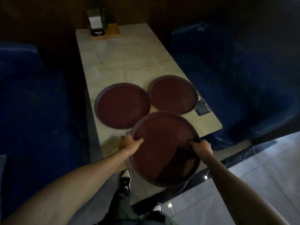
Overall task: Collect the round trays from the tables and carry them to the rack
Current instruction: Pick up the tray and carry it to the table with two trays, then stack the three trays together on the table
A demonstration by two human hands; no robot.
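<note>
- Head view: both hands are clamped on the near tray (164,146), left hand (128,142) on its left rim, right hand (202,146) on its right rim, thumbs inside, tray hanging over the table's (129,62) near edge.
- Looks stiff, light, maybe slick; rim grips make sense.
- Left tray (122,105) and right tray (173,94) lie flat near that edge.
- Pale marble-look top, condiment stand (103,28) at the far end, blue seats (243,78) beside it, dim room.

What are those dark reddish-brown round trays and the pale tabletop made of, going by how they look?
The dark reddish-brown round tray held in both hands, like the two on the table, looks like moulded plastic or fibreglass: uniform colour, matte face, thin raised rim. The dim light leaves that open. The pale tabletop looks like polished marble or a marble-look laminate: grey veining with a soft sheen.
</note>
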